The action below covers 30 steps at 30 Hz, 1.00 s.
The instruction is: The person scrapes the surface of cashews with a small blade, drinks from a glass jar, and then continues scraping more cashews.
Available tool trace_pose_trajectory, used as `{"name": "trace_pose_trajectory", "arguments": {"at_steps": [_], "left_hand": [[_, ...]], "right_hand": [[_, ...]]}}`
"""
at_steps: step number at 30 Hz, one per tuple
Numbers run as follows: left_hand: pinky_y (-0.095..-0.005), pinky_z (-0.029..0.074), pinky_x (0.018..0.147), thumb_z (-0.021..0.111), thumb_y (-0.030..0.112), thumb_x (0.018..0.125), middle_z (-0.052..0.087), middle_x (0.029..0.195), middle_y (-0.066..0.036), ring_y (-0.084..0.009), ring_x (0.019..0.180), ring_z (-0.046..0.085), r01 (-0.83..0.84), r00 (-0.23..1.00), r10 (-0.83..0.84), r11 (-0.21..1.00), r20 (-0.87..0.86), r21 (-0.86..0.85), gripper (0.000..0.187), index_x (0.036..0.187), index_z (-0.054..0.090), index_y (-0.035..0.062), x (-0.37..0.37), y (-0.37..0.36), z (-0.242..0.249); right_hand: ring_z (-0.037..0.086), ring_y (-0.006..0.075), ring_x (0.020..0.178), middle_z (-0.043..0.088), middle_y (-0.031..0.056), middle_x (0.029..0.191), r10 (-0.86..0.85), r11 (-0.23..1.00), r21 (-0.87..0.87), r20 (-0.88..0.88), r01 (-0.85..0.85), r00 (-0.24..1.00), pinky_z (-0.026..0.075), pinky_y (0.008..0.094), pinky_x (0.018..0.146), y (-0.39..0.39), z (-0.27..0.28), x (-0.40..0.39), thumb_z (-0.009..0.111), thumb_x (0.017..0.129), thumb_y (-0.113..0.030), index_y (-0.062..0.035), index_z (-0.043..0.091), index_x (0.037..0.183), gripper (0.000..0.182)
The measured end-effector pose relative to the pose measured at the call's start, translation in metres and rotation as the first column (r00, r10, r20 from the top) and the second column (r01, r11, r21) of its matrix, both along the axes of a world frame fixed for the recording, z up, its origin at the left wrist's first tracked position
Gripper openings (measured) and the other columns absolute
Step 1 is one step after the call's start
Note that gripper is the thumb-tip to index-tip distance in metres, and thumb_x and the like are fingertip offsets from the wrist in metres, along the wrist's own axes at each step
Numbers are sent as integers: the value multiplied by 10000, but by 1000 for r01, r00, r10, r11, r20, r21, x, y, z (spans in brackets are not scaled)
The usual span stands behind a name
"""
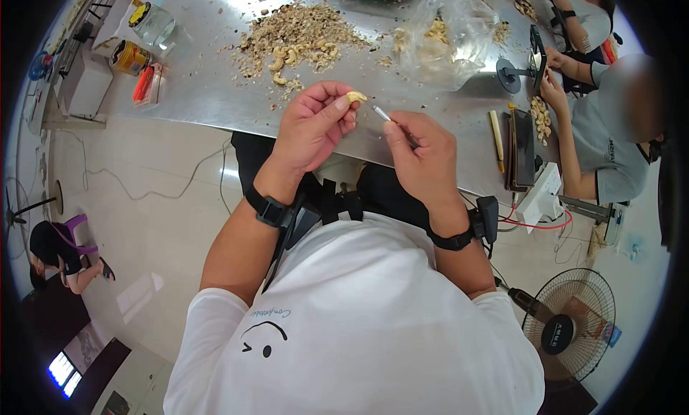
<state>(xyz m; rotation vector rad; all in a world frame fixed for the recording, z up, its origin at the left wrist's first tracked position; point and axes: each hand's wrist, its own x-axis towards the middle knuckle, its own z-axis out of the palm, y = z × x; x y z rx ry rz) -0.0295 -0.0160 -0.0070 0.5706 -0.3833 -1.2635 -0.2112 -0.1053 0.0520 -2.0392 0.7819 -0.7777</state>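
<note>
Between the thumb and fingers of my left hand [313, 124] is a pale cashew nut [357, 96]. My right hand [423, 151] grips a slim metal tool [381, 113], whose tip points at the nut; whether it touches cannot be made out. Both hands are above the near edge of the steel table [201, 92]. Beyond them lies a heap of brown shell bits [298, 31], with whole cashews [287, 56] at its near side. A clear plastic bag [459, 45] with cashews inside stands to the right of the heap.
Glass jar [152, 24], yellow-labelled jar [130, 58] and orange cutter [143, 83] are at the left. At the right are a phone stand [508, 74], dark case [520, 149], power strip [540, 196] and a co-worker's arm [570, 139]. A fan [574, 322] stands below.
</note>
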Motion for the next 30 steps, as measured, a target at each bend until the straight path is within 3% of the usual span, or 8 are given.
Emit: {"name": "trace_pose_trajectory", "arguments": {"at_steps": [7,10,16,25,28,30], "left_hand": [[-279,508,752,597,72,1032,682,1039,-74,-118,848,622,42,999,-42,999,5,-29,154,1168,624,5,2,1,-1],[-276,512,751,597,67,1031,685,1036,-72,-117,838,626,73,997,-72,996,23,-49,154,1170,623,7,2,2,-2],[-270,522,769,593,62,1032,687,1037,-71,-115,846,638,26,999,-27,1000,-23,-4,149,1170,622,12,0,3,3],[-286,510,767,581,77,1041,681,1035,-69,-117,838,627,106,994,-106,993,2,-53,148,1168,620,13,2,3,0],[-287,505,766,583,80,1041,680,1034,-66,-118,843,623,139,990,-138,988,19,-72,147,1166,619,13,4,4,-1],[-285,503,767,582,82,1042,679,1034,-63,-119,852,623,122,993,-122,991,7,-52,146,1165,619,14,3,4,0]], "right_hand": [[648,256,678,687,132,814,12,998,-69,-31,-14,999,502,336,624,-3,5,0,717,905,-79,-18,723,991,106],[641,239,672,686,123,810,-57,992,-110,-34,53,998,497,327,618,-6,-1,0,717,906,-81,-19,725,988,103],[624,205,667,687,103,816,32,997,71,-1,-32,999,485,313,613,-5,3,-5,721,908,-86,-21,728,989,103],[638,230,681,690,116,816,68,998,-9,-53,-68,996,487,323,617,-10,4,-6,723,905,-84,-18,727,984,104],[634,221,682,687,111,811,9,998,-56,-22,-10,1000,485,322,616,-12,0,-5,722,903,-79,-17,725,981,100],[629,214,678,685,106,808,36,999,5,3,-36,999,483,319,613,-12,0,-6,722,902,-77,-18,725,981,99]]}}
